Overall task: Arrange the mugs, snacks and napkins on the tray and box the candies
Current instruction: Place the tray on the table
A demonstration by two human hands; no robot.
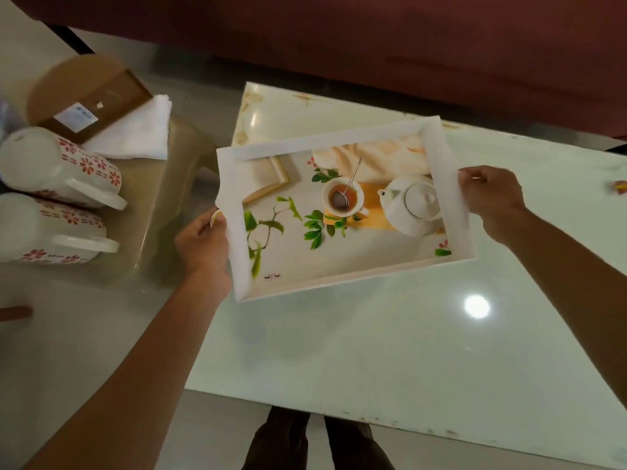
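Observation:
A white tray [325, 137] with a printed picture of a teapot, a cup and leaves hangs tilted above the white table [373, 351]. My left hand [203, 245] grips its left rim and my right hand [488, 195] grips its right rim. Nothing lies in the tray. Two white mugs with red flowers [57, 167] [47, 228] lie on their sides on a beige stool at the left. Behind them are folded white napkins [135, 130] and a brown cardboard box [98, 103] with its round lid up. A small wrapped candy [621, 186] lies at the table's right edge.
The beige stool [163, 198] stands left of the table, on a pale floor. A dark red sofa [373, 39] runs along the far side. My legs [315, 442] show below the table's near edge. A bright light reflection sits on the tabletop at the near right.

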